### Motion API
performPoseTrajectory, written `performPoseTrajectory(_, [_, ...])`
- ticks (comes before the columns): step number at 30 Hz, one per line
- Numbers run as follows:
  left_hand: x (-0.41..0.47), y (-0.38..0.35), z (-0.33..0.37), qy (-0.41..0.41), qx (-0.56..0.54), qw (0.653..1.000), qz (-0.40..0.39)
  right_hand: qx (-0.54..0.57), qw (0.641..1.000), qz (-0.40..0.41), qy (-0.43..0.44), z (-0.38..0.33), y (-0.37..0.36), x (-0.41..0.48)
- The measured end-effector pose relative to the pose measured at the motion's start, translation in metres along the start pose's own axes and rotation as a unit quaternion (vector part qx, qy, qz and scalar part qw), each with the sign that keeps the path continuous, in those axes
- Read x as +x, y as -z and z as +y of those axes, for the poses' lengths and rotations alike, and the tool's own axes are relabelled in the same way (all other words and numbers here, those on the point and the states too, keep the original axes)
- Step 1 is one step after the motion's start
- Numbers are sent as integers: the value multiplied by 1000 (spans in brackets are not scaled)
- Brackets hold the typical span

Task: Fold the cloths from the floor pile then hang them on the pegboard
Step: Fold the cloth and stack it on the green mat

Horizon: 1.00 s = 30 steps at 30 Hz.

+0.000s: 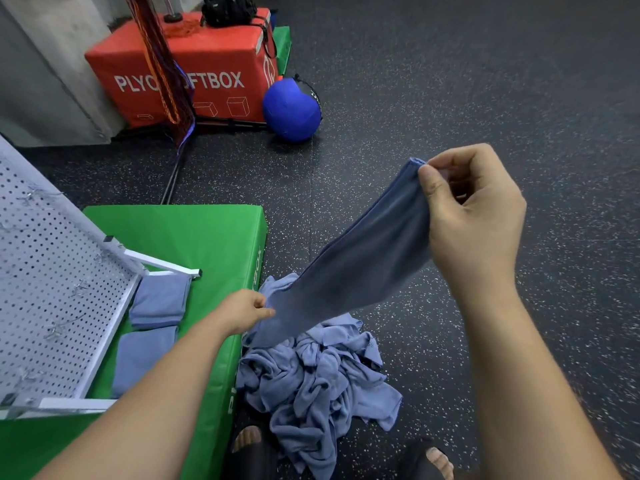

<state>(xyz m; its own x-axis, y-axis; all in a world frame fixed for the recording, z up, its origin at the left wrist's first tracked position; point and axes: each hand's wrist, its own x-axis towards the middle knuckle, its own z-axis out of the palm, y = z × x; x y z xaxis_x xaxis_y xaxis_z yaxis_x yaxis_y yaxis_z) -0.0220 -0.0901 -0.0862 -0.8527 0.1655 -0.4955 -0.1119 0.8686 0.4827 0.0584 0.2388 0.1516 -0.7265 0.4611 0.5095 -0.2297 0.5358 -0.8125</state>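
Both grips are clamped on a long grey-blue cloth [356, 258]: the right hand [474, 209] pinches its top corner, the left hand [242, 311] its lower end, above the crumpled pile of matching cloths [318, 382] on the speckled black floor [450, 81]. The white perforated pegboard [52, 271] stands left of the pile.

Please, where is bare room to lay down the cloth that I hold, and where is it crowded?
Bare: the green mat between the pegboard and the mat's far edge; also the speckled floor right of the floor pile. Crowded: the mat strip beside the pegboard, where two folded cloths lie.
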Motion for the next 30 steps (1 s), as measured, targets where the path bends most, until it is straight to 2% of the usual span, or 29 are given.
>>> performPoseTrajectory(4, [-10,13,33,-49,-18,998,19,-31,999,-35,-14,7,-7,-3])
performPoseTrajectory(7, [-18,21,62,-70,-78,993,50,-47,996,-73,-27,13,-14,-8])
performPoseTrajectory(11, [-31,34,92,-101,-135,983,72,-63,985,-156,-49,18,-25,-18])
performPoseTrajectory(15, [-55,49,115,-160,-166,972,47,-103,954,-282,-11,19,-35,-30])
performPoseTrajectory(19, [-80,63,133,-213,-93,970,74,-121,904,-411,9,24,-45,-40])
performPoseTrajectory(21, [-94,67,141,-238,-57,965,91,-123,884,-450,12,25,-49,-43])
performPoseTrajectory(26, [-113,75,153,-266,-15,950,161,-131,890,-435,26,22,-56,-46])
performPoseTrajectory(30, [-118,82,151,-275,-22,945,174,-142,910,-387,49,22,-53,-39])
